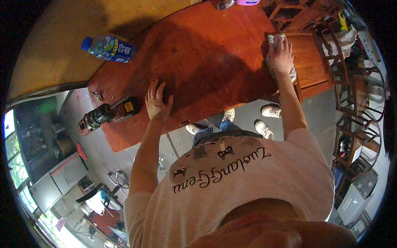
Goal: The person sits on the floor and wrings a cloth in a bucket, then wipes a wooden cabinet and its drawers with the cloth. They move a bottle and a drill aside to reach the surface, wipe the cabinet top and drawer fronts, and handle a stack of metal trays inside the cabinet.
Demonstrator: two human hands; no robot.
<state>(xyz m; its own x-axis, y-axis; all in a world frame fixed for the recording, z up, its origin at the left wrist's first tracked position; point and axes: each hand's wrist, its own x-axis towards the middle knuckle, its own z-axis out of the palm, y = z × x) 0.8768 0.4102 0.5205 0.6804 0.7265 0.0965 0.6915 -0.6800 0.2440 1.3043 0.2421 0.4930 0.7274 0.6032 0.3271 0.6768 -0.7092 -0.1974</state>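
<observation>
My left hand lies flat on the reddish wooden tabletop, fingers apart, holding nothing. To its left a cordless power drill lies on its side near the table's left end, with a small metal piece beside it. My right hand presses on a crumpled light cloth at the right edge of the tabletop; the cloth shows beyond my fingertips and beside my wrist. A plastic bottle with a blue cap and blue label lies on its side across the tabletop's far left edge.
A yellowish board lies beyond the table. Wooden chairs and a wooden seat stand at the right, a grey box below them. White shoes show under the table. A pink container is at the top.
</observation>
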